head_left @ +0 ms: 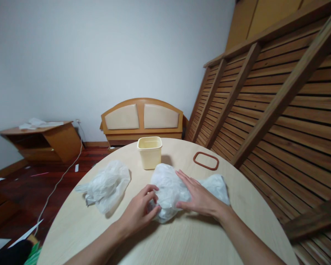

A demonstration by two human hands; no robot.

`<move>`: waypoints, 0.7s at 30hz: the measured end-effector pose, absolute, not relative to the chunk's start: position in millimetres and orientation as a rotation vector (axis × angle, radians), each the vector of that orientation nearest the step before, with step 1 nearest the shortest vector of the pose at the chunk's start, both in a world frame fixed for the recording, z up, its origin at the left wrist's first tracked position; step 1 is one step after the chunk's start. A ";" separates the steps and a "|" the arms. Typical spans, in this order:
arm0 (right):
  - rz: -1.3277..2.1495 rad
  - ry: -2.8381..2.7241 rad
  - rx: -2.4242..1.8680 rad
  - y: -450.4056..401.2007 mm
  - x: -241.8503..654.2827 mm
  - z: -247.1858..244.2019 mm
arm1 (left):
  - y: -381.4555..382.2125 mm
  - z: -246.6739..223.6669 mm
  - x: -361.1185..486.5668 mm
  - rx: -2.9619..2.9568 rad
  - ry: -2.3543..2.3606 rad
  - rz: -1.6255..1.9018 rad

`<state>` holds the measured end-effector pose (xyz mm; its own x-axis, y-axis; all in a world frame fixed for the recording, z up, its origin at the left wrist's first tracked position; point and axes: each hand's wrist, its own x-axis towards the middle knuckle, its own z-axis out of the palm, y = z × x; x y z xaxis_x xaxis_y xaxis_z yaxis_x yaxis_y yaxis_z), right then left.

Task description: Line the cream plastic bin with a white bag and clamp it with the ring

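Observation:
A crumpled white plastic bag (pixel 168 186) lies bunched up on the round wooden table (pixel 187 239). My left hand (pixel 142 206) curls its fingers and thumb against the bag's left side. Over the bag's right side rests my right hand (pixel 198 195), its fingers stretched out and the thumb apart. More white plastic (pixel 216 187) shows beyond the right hand; whether it belongs to the same bag I cannot tell. Just behind the bag stands a pale yellow plastic bin (pixel 150 154), upright and without a lid.
Another crumpled white plastic bag (pixel 107 187) lies on the left of the table. A brown rounded frame (pixel 206 161) lies flat at the back right. Wooden slatted panels (pixel 264 121) lean on the right. Behind stands a headboard (pixel 141 114); a cable (pixel 59 180) crosses the floor.

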<state>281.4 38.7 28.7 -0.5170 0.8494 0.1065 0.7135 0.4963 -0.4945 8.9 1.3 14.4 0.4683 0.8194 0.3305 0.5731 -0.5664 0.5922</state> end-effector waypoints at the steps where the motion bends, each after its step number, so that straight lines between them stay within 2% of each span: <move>1: 0.574 -2.395 -1.299 38.0 277.9 27.9 | -0.1 14.9 10.4 2.339 1.150 0.820; 6: 0.524 -2.374 -1.217 33.9 265.7 24.9 | -6.7 21.6 13.0 2.415 1.085 0.813; 12: 0.620 -2.427 -0.981 23.8 257.2 31.0 | 9.1 14.8 0.0 2.159 1.301 1.154; 21: 0.855 -2.590 -0.942 11.9 250.8 40.8 | 44.6 -11.8 -5.9 1.673 1.202 1.115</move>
